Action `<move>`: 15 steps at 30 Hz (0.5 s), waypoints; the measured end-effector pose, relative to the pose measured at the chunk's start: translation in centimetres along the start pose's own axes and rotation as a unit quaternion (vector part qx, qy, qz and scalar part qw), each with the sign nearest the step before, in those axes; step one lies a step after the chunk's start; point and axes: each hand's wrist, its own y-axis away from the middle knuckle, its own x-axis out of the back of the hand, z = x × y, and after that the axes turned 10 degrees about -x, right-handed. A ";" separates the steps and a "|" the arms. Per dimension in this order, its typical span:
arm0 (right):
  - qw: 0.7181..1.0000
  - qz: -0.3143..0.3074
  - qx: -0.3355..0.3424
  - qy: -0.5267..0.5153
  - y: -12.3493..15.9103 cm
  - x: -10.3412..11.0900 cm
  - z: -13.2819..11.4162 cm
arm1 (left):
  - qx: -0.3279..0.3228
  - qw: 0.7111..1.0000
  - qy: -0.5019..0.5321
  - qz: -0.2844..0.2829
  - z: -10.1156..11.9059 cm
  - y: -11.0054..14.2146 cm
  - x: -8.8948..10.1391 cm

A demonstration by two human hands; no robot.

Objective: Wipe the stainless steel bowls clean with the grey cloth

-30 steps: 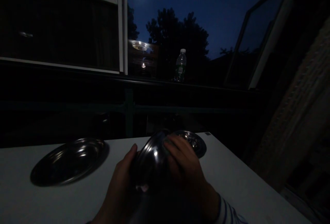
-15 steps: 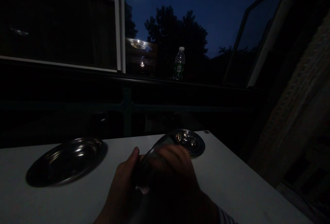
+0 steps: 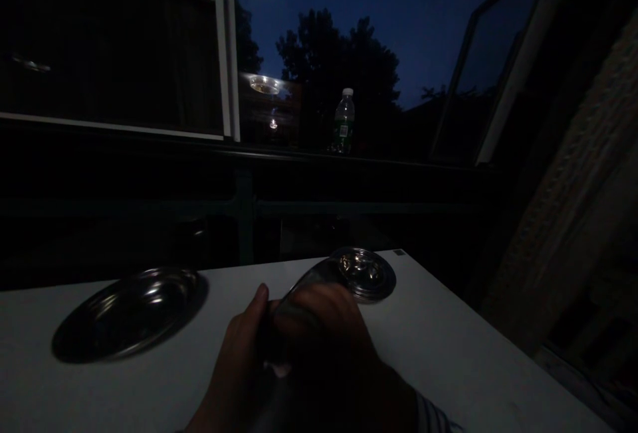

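In the dim light, my left hand (image 3: 234, 353) grips a dark, shiny metal plate (image 3: 316, 272) by its near left side, thumb up. That plate is tilted, and most of it is hidden behind my hands. My right hand (image 3: 329, 327) lies across its face with the fingers curled and pressed together. Between the hands, low down, a small pale pinkish patch (image 3: 279, 369) shows; I cannot make out what it is. Another metal plate (image 3: 67, 346) rests on the table to the left. Just beyond my right hand is a round metal plate (image 3: 389, 287) with bright reflections.
The white table (image 3: 448, 353) ends at a far edge and a slanting right edge. A plastic bottle (image 3: 343, 124) with a white cap and green label stands on the sill of the open window. A patterned curtain (image 3: 573, 174) hangs at the right.
My right hand has shifted slightly left and down over the plate I hold. My left hand stays almost in place. The view has moved a little.
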 end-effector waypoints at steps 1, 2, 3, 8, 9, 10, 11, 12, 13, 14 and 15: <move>1.000 -0.004 -0.019 -0.008 -0.1 0.2 0.7 | 0.007 1.000 -0.001 -0.009 0.0 -0.1 0.0; 0.998 0.002 -0.060 -0.018 -0.1 0.4 1.7 | 0.010 1.000 -0.001 -0.015 0.0 -0.1 0.1; 0.992 0.003 -0.123 -0.033 -0.2 0.7 2.7 | 0.010 1.000 -0.002 -0.018 0.0 -0.2 0.1; 0.988 0.011 -0.156 -0.011 -0.4 1.2 3.6 | 0.019 1.000 0.014 -0.020 0.7 -0.3 0.1; 0.994 0.011 -0.106 0.005 -0.4 1.0 2.9 | 0.019 0.999 0.020 -0.020 0.8 -0.3 0.1; 0.998 0.010 -0.052 0.017 -0.4 0.8 2.0 | 0.018 0.999 0.026 -0.021 0.8 -0.3 0.1; 1.000 0.005 -0.007 0.022 -0.5 0.6 1.3 | 0.017 0.999 0.033 -0.024 0.7 -0.4 0.1; 0.999 -0.005 0.032 0.021 -0.5 0.5 0.8 | 0.019 0.999 0.040 -0.027 0.6 -0.4 0.2; 0.998 -0.014 0.055 0.016 -0.6 0.5 0.5 | 0.024 0.998 0.046 -0.029 0.4 -0.5 0.2; 0.998 -0.021 0.063 0.008 -0.6 0.5 0.7 | 0.032 0.998 0.050 -0.029 0.3 -0.5 0.1; 0.998 -0.024 0.054 -0.002 -0.6 0.6 1.1 | 0.039 0.998 0.050 -0.025 0.2 -0.5 0.1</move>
